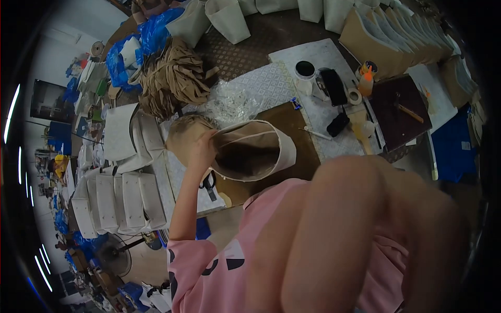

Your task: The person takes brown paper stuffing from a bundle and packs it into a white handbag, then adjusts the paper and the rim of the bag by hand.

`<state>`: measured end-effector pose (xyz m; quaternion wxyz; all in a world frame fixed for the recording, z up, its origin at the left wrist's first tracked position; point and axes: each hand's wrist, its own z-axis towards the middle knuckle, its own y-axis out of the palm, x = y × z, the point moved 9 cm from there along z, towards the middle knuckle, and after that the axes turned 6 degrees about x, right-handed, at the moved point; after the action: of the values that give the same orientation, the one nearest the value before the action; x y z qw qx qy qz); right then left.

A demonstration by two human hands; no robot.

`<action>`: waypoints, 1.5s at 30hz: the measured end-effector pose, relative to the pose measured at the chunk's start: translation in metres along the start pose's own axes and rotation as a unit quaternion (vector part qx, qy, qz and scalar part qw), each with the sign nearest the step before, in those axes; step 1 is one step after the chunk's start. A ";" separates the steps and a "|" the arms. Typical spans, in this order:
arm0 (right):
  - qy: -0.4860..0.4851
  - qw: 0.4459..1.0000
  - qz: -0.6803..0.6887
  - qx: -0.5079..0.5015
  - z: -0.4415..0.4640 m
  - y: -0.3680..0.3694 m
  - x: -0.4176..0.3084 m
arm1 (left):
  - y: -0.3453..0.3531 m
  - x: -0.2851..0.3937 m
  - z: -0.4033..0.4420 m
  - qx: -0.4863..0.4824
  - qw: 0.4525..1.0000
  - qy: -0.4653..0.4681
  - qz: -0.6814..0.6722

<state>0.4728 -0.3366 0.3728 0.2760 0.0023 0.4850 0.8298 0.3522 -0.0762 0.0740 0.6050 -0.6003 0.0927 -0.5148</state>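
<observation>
An open-topped off-white bag body (286, 151) with a brown lining lies on its side on the brown work board (308, 151), its mouth facing me. My left hand (202, 151) is closed on the left part of its rim, fingers bent over the edge. A tan rounded piece (180, 141) sits just left of that hand; its kind is unclear. Below the bag are black-handled scissors (209, 185). My right arm (339, 224) is bent up close to the camera and fills the lower right; its hand is out of view.
Brown fabric pieces (175, 78) are bundled beside crumpled clear plastic (232, 104). To the right are a dark-filled tub (305, 69), an orange-topped bottle (367, 81), a tape roll (355, 96) and a hammer (409, 112). Off-white bags (120, 201) stand in a row at left.
</observation>
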 end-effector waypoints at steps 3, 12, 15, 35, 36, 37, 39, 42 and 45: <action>0.061 0.986 -0.155 0.012 0.023 -0.069 0.030 | 0.005 -0.006 0.006 -0.032 0.997 -0.059 -0.046; 0.048 0.494 -0.864 -0.086 -0.013 -0.312 0.179 | 0.005 -0.017 0.019 -0.078 0.993 -0.043 -0.071; 0.099 0.414 -0.898 -0.114 -0.013 -0.330 0.188 | 0.008 -0.022 0.019 -0.122 0.988 -0.072 -0.059; 0.115 0.511 -0.852 0.013 -0.001 -0.386 0.151 | 0.017 -0.013 0.044 -0.123 0.992 0.006 0.024; 0.121 0.516 -0.847 0.019 0.000 -0.385 0.151 | 0.017 -0.010 0.045 -0.128 0.991 0.016 0.042; 0.129 0.521 -0.843 0.024 -0.001 -0.384 0.151 | 0.018 -0.008 0.045 -0.130 0.990 0.019 0.048; 0.140 0.523 -0.840 0.033 -0.002 -0.384 0.150 | 0.020 -0.002 0.049 -0.134 0.989 0.026 0.060; 0.146 0.517 -0.843 0.040 -0.004 -0.381 0.150 | 0.035 0.003 0.053 -0.150 0.981 0.079 0.098; 0.148 0.526 -0.837 0.027 -0.003 -0.382 0.152 | 0.042 0.024 0.053 -0.122 0.977 0.172 0.041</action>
<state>0.5169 -0.1249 0.0229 0.7682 -0.5202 0.3198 0.1923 0.4236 -0.0710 0.0654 0.5228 -0.5679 0.2824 -0.5696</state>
